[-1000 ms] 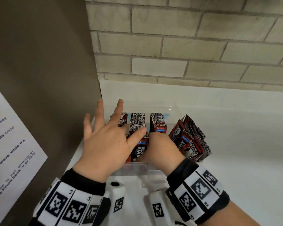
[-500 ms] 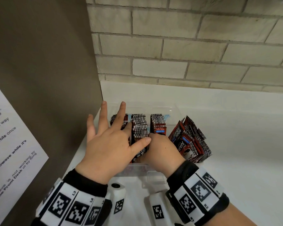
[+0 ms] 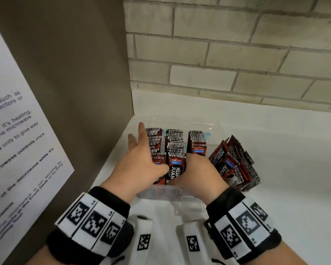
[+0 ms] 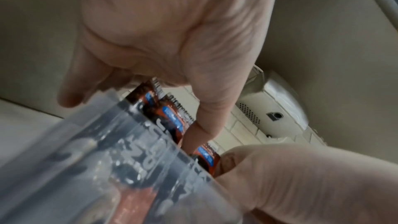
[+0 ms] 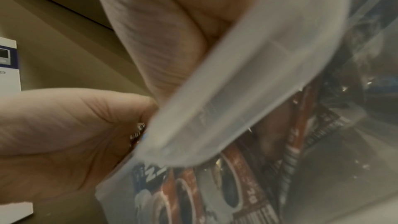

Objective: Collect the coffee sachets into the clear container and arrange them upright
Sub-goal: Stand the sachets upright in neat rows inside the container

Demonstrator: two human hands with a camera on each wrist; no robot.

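A: Held the fingers (image 3: 141, 134) of the left hand (image 3: 139, 165) straight and close together, gripping nothing. Pressed only the thumb on the front of the sachets (image 3: 175, 142).

B: And one second before?

A: Lay flat and spread over the tops of the left rows then. Turned since onto its edge, along the outer side of the left row.

B: Looked at the right hand (image 3: 199, 173) too?

A: Stayed in the same place, pushed down inside the clear container (image 3: 189, 199). Hid its fingers among the packets in the head view. Showed them in the right wrist view curled, with the thumb, round the edge of a sachet, though blurred.

B: Found the sachets where, then?

A: In three upright rows inside the container, barcodes up. Noticed also a leaning bundle (image 3: 235, 163) at the right end, tilted to the right. Could not tell whether inside the wall or just beside it.

B: Meant what for the task?

A: Probably passed from patting the tops down to squeezing the rows from the side. Looked nearly finished for the three rows. Left the leaning bundle to be straightened, as a judgement only.

B: And around?

A: Stood on a white bench (image 3: 294, 169), in the corner between a brown panel (image 3: 75, 73) and a brick wall (image 3: 218, 54). Saw a printed notice (image 3: 17, 140) on the panel.
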